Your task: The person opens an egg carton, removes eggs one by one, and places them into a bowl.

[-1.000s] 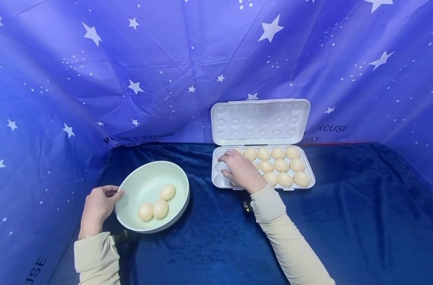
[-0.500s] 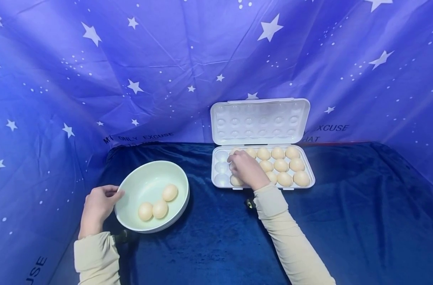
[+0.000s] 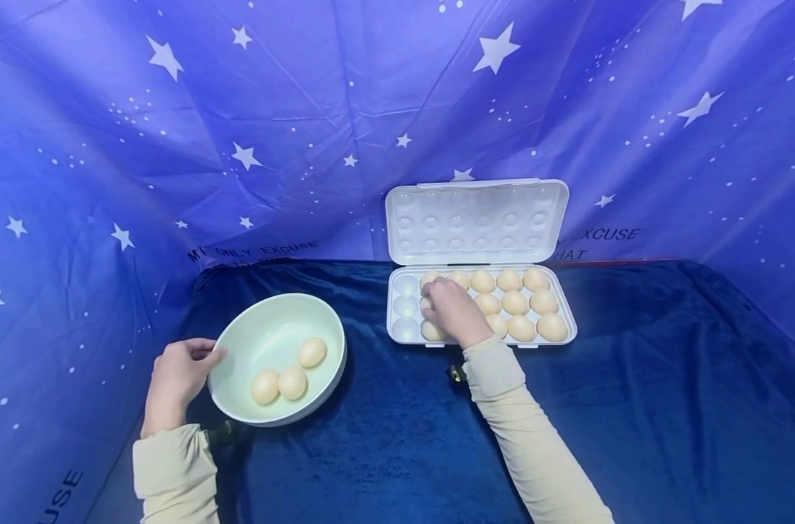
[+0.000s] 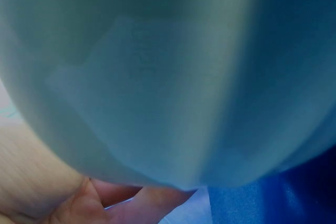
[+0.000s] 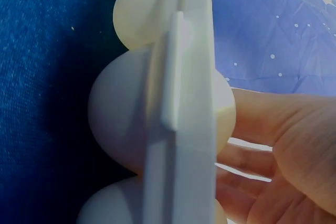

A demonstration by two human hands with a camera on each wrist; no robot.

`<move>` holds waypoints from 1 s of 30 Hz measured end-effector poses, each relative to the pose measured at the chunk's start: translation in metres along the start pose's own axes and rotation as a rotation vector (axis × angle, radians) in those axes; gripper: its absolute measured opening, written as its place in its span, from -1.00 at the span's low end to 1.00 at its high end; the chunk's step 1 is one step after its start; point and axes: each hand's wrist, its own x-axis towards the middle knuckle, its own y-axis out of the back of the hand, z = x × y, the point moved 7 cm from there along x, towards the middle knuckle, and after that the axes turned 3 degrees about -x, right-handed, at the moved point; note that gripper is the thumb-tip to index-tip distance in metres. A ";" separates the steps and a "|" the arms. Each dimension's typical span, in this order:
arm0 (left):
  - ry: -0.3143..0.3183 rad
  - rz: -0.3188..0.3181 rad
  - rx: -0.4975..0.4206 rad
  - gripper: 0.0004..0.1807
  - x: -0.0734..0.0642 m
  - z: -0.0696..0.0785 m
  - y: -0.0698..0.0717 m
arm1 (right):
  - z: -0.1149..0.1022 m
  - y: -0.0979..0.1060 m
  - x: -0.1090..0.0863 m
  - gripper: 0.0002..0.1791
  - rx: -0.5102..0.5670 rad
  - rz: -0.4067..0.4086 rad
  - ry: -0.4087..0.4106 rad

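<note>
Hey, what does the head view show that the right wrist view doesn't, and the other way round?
Only the head view: the pale green bowl, three eggs inside, the left hand gripping its edge, and the open lid.

Only the right wrist view: the rounded cup undersides and the palm side of the right hand.

Both: that hand, the egg box, eggs in it, the dark blue cloth and the starry backdrop.
</note>
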 end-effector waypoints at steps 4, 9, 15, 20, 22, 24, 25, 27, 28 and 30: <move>-0.006 0.006 0.005 -0.61 0.000 0.001 0.001 | 0.001 0.001 0.000 -0.76 0.022 0.001 -0.017; -0.011 0.013 0.011 -0.61 0.000 0.001 0.001 | 0.002 0.002 0.001 -0.74 0.064 0.004 -0.020; -0.011 0.013 0.010 -0.61 0.000 0.000 0.001 | 0.002 0.007 0.000 -0.64 0.092 0.038 -0.020; -0.012 0.010 0.003 -0.60 0.001 0.000 0.001 | -0.001 0.013 0.000 -0.63 0.100 0.081 -0.005; -0.014 0.009 0.004 -0.60 0.001 0.000 0.001 | -0.003 0.015 0.000 -0.63 0.101 0.096 0.005; -0.016 0.009 0.006 -0.60 0.001 0.000 0.001 | -0.005 0.017 0.000 -0.62 0.103 0.110 0.014; -0.017 0.009 0.006 -0.61 0.001 0.000 0.001 | -0.007 0.018 0.000 -0.62 0.108 0.115 0.015; -0.020 0.012 0.009 -0.61 0.000 0.001 0.002 | -0.010 0.020 -0.001 -0.61 0.110 0.128 0.029; -0.020 0.011 0.008 -0.61 0.000 0.001 0.002 | -0.012 0.022 -0.001 -0.61 0.113 0.133 0.035; -0.018 0.010 0.006 -0.61 0.000 0.002 0.002 | -0.016 0.024 -0.002 -0.61 0.114 0.147 0.049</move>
